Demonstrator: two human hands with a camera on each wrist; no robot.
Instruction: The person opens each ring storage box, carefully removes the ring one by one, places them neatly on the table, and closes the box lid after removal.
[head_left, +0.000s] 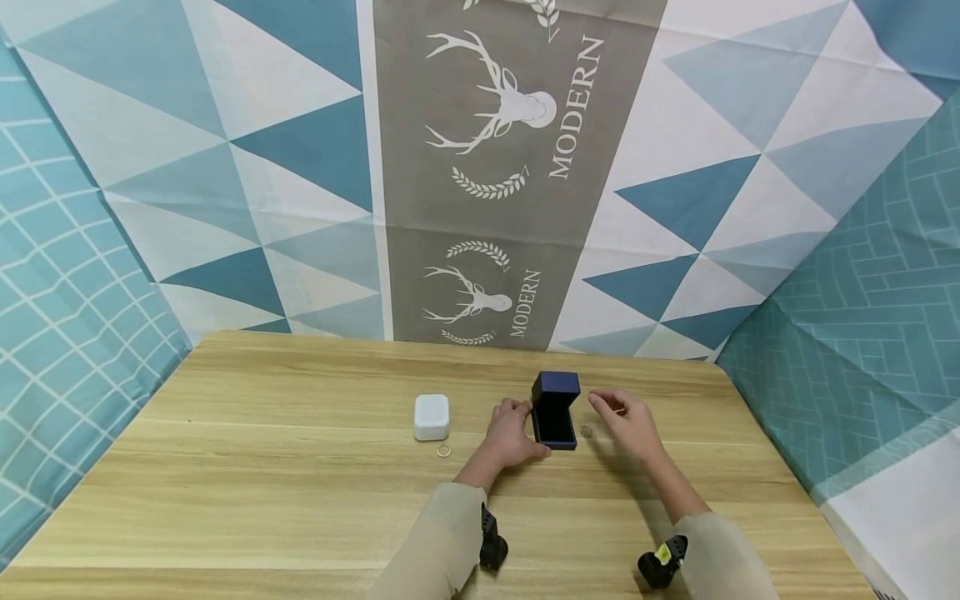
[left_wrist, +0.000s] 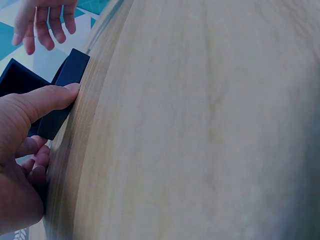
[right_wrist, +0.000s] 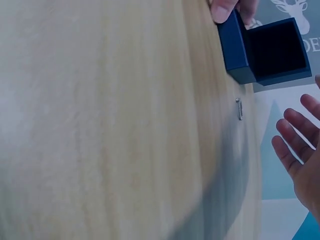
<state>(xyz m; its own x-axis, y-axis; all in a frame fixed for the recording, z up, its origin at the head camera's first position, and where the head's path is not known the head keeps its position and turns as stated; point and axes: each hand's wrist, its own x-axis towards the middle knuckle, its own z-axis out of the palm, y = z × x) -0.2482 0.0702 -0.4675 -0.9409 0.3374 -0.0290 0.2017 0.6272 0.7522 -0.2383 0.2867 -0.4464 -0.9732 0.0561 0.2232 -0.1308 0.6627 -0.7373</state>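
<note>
A dark blue ring box point(head_left: 556, 383) stands on the table with its lid raised, its dark inside facing the front. My left hand point(head_left: 508, 437) grips it from the left, the thumb point(left_wrist: 52, 100) pressed along the front of its base and the other fingers at the side. To the right of the box my right hand point(head_left: 628, 423) hovers over the table, fingers loosely bent and spread in the right wrist view. Below that hand, close to the box's right side, lies a small silver ring point(right_wrist: 239, 109), dim in the head view.
Left of my left hand, a white rounded box point(head_left: 431, 417) sits on the wooden table point(head_left: 247, 450). A thin gold ring point(head_left: 444, 451) lies just in front of it. Patterned cloth point(head_left: 315, 183) hangs behind the table's back edge.
</note>
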